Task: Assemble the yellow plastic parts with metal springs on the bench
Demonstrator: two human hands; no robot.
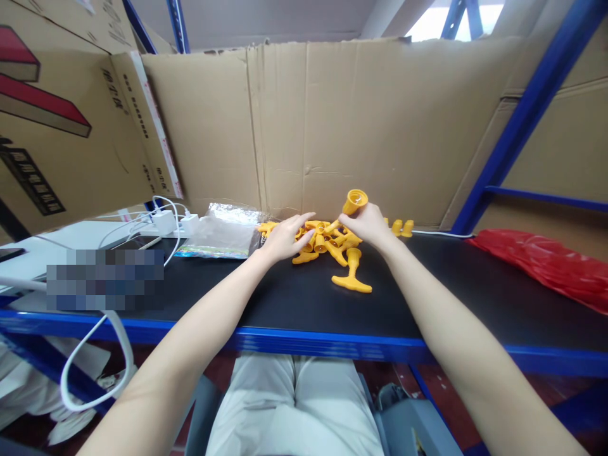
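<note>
A pile of several small orange plastic parts (327,244) lies on the black shelf top (294,297) near the cardboard back wall. My left hand (285,236) reaches flat over the pile's left side, fingers stretched out and touching the parts. My right hand (368,225) is closed round one orange funnel-shaped part (354,202), holding it up above the pile with its wide mouth facing upward. One larger orange part with a flat base (352,275) stands apart at the front of the pile. Two more orange pieces (401,227) sit to the right against the wall.
A crinkled clear plastic bag (221,234) lies left of the pile. White chargers and cables (166,223) sit at the far left. A red plastic bag (546,263) lies at the right. Cardboard (332,126) walls the back; blue shelf frame (308,342) runs along the front edge.
</note>
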